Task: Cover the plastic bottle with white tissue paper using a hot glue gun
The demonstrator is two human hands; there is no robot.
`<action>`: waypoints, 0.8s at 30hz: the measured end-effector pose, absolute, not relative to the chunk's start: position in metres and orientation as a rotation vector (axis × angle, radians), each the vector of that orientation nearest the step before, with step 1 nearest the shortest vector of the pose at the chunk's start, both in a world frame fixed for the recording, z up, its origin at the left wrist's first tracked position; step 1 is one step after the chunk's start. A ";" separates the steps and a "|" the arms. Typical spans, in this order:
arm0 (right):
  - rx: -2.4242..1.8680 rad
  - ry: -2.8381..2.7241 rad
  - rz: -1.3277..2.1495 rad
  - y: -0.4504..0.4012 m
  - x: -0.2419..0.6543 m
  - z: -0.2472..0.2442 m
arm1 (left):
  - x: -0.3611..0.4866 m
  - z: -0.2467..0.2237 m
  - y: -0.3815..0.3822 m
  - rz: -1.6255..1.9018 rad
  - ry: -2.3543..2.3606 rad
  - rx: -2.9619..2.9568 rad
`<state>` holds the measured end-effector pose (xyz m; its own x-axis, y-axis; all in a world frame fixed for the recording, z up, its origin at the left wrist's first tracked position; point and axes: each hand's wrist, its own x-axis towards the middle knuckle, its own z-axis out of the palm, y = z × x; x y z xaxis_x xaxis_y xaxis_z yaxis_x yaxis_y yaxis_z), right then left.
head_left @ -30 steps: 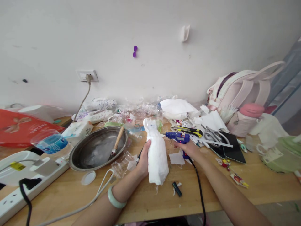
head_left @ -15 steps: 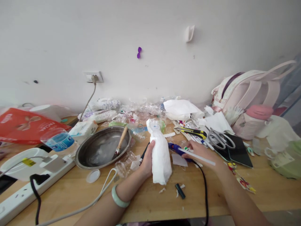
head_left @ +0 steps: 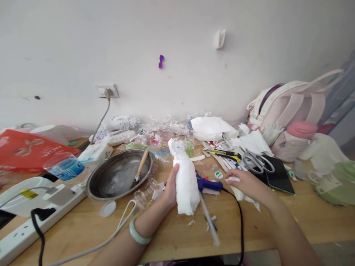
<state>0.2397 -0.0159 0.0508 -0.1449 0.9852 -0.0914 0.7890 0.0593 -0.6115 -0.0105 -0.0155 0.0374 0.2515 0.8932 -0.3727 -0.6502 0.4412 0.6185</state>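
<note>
- White paper (head_left: 187,184) wraps the bottle (head_left: 181,147), its twelve-o'clock end partly bare.
- Left hand (head_left: 169,189) grips it.
- Right hand (head_left: 247,184), three o'clock: cannot tell if gripping.

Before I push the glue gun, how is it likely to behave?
The glue gun looks rigid but may pivot rather than slide straight: a long glue stick juts from it. Its slack-looking cord, running past the table edge, could drag or tug it around.

Homelike room, backpack (head_left: 294,103) beside craft clutter (head_left: 177,129)
</note>
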 end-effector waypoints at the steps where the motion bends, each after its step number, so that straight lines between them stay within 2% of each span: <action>1: -1.729 -1.932 0.774 -0.014 0.239 0.053 | -0.011 0.038 -0.015 1.095 0.762 0.380; 13: -1.068 -1.266 1.258 0.013 0.180 0.102 | -0.012 0.040 -0.022 0.994 0.719 0.435; 18: -0.899 -1.086 1.042 0.017 0.160 0.117 | -0.008 0.038 -0.026 0.967 0.780 0.437; 24: -0.772 -1.326 0.855 0.021 0.133 0.118 | -0.006 0.040 -0.027 1.053 0.831 0.446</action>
